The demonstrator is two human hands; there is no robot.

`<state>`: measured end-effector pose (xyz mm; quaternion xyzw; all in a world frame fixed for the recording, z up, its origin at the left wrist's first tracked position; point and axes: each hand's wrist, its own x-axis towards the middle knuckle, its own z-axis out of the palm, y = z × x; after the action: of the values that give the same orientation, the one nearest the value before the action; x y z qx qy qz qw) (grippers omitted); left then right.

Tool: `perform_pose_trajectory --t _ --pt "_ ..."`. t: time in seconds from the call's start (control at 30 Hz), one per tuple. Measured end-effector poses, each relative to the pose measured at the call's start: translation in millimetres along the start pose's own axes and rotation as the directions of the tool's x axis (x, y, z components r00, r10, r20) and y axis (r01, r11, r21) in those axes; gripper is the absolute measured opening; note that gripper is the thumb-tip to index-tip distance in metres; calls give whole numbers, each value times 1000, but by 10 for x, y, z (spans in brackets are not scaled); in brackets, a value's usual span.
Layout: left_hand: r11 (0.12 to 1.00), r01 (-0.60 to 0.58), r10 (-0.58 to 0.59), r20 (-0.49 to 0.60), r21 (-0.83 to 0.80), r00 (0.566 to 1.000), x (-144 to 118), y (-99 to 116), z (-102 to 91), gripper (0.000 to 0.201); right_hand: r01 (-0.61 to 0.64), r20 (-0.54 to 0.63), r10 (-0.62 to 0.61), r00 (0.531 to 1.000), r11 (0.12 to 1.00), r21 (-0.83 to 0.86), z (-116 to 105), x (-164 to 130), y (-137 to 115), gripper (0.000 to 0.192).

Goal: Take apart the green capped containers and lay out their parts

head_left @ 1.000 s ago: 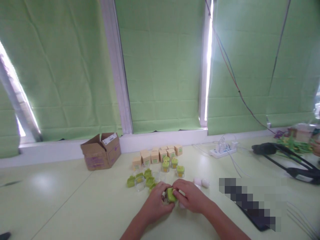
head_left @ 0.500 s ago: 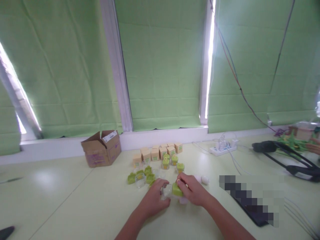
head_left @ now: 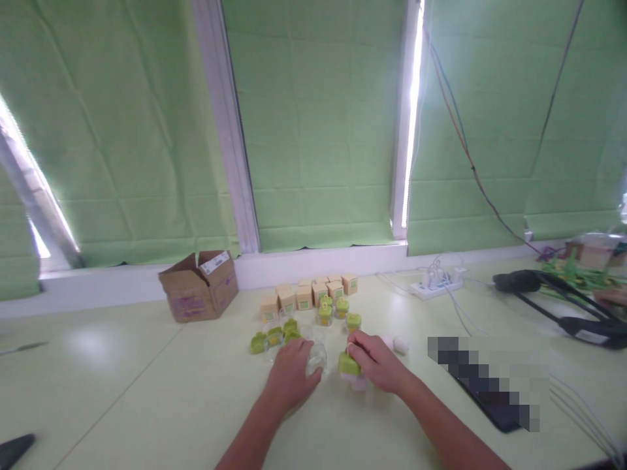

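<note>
My left hand (head_left: 290,378) grips a small clear plastic cup (head_left: 316,358) low over the pale table (head_left: 147,405). My right hand (head_left: 375,362) holds a small green lid (head_left: 349,364) a little to the right of the cup, the two parts apart. Just behind my hands lie several loose green lids (head_left: 273,339) and a few small clear jars with green lids (head_left: 337,313). A small white piece (head_left: 400,344) lies to the right of my right hand.
A row of small tan boxes (head_left: 313,294) stands behind the jars. An open cardboard carton (head_left: 198,294) sits at the back left, a white power strip (head_left: 435,284) with cables at the back right, and a black stand (head_left: 563,307) at the far right.
My hands were together on one green-lidded piece; they have drawn apart, the left with the clear cup, the right with the green lid. The view has tilted slightly.
</note>
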<state>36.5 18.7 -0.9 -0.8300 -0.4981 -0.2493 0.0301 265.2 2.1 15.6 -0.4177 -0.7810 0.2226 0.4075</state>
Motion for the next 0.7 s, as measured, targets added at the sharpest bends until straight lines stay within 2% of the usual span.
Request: perform_pose_trajectory --t 0.13,0.27,0.47,0.7 --pt "994 -111 109 -52 -23 993 14 46 -31 57 -20 15 20 1000 999 48 17 7 19 21" --pt "964 -258 253 -79 -61 964 7 187 -76 61 -23 35 19 999 993 116 34 9 21 20" --pt "928 -361 362 -10 -95 932 -30 394 -127 59 -112 145 71 987 949 296 80 -6 38 17" --pt "899 -437 438 86 -31 895 -54 452 -132 48 -264 274 156 949 869 418 104 -13 95 16"
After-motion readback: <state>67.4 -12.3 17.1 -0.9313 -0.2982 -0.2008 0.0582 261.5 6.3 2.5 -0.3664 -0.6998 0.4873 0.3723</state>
